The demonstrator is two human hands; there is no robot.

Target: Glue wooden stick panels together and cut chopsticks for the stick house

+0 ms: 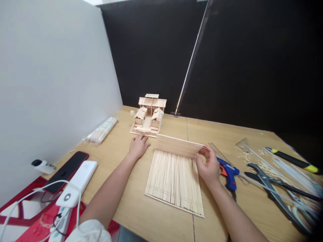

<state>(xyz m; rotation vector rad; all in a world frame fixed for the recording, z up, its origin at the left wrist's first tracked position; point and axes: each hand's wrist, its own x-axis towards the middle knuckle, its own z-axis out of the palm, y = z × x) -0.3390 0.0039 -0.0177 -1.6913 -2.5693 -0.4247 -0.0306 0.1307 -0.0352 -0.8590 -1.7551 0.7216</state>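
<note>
A narrow panel of thin wooden sticks (176,145) stands on its long edge at the far end of a flat mat of parallel sticks (174,181). My right hand (209,164) grips the upright panel at its right end, thumb in front and fingers behind. On the bare wood left of the panel rests my left hand (138,146), holding nothing, its fingers apart. Just beyond it stands a small stick-built model of houses (148,116) on a base.
Right of my right hand lies a blue glue gun (230,174). Farther right are pliers-like cutters (275,198), a yellow-black knife (292,160) and wood scraps. Wrapped sticks (102,130), a phone (67,171) and a white power bank (78,183) with a cable lie left.
</note>
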